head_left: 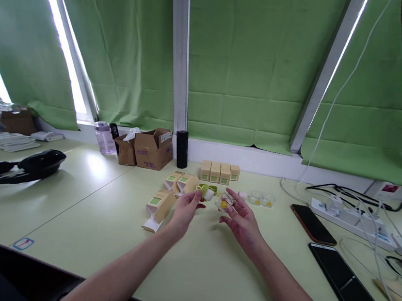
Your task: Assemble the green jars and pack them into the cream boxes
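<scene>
My left hand (187, 208) pinches a small white and green part (206, 193) between thumb and fingers, above the pale green table (105, 217). My right hand (242, 219) holds a small clear case with a yellow piece inside (224, 202) at its fingertips, close beside the left hand. An opened tan carton with a green label (157, 207) lies just left of my left hand. Two more such cartons (179, 181) lie behind it, and a row of several upright ones (219, 172) stands farther back. Two clear round cases with yellow dots (262, 199) and a small white piece (242, 194) rest to the right.
Two brown cardboard boxes (150, 149), a bottle (105, 137) and a black cylinder (181, 149) stand along the window sill. A black device (19, 167) lies at the left. Two phones (326, 234), a power strip (350, 215) and cables crowd the right.
</scene>
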`<state>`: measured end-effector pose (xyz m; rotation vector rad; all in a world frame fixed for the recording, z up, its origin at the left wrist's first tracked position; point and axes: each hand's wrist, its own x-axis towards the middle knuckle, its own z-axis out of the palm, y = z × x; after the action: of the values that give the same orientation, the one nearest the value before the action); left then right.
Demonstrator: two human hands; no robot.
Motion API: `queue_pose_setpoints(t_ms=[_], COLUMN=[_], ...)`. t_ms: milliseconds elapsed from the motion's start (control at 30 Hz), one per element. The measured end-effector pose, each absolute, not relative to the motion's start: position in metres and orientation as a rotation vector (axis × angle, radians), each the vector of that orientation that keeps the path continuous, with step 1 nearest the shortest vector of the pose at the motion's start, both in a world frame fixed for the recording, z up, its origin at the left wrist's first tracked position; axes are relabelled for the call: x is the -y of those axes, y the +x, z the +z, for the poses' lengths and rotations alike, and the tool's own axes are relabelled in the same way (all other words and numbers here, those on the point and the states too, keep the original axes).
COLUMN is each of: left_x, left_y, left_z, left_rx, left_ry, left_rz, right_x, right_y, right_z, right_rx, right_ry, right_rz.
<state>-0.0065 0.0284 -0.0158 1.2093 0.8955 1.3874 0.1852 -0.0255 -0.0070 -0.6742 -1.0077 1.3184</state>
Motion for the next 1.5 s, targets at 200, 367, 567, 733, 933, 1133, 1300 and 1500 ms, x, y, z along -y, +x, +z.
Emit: queue_pose_setpoints(t_ms=[200,367,567,733,933,1133,1300,1500], left_x=[-0.028,-0.028,-0.028,-0.026,-0.029,-0.025,-0.022,-0.023], left_y=[-0.005,-0.007,-0.007,-0.006,-0.007,-0.007,-0.005,-0.004], left_z=[-0.014,-0.015,-0.014,-0.012,-0.014,-0.011,-0.007,-0.010], left_rx=[-0.857,-0.837,-0.846,-0.846,-0.901,-0.897,-0.906,-0.951], left_ry=[1.185,1.181,1.208,1.269,1.332,1.404,1.447,1.490], left_rz=[1.425,1.434,1.483,1.470,1.447,1.411,1.372,1.360], right_x=[0.027,0.032,0.028,0.024,0.025,0.022,0.020,0.020], right_y=[0.182,0.179,0.179,0.183,0.186,0.185,0.184,0.183], right_z=[-0.013,-0.014,-0.018,-0.021,-0.022,-0.026,-0.026,-0.027], right_rx=[1.214,1.397,1.302,1.148,1.103,1.113,1.122,1.115], right_ry=[-0.862,-0.924,-0.846,-0.670,-0.639,-0.641,-0.659,-0.655], right_rz=[0.995,0.866,0.996,1.220,1.363,1.360,1.347,1.324])
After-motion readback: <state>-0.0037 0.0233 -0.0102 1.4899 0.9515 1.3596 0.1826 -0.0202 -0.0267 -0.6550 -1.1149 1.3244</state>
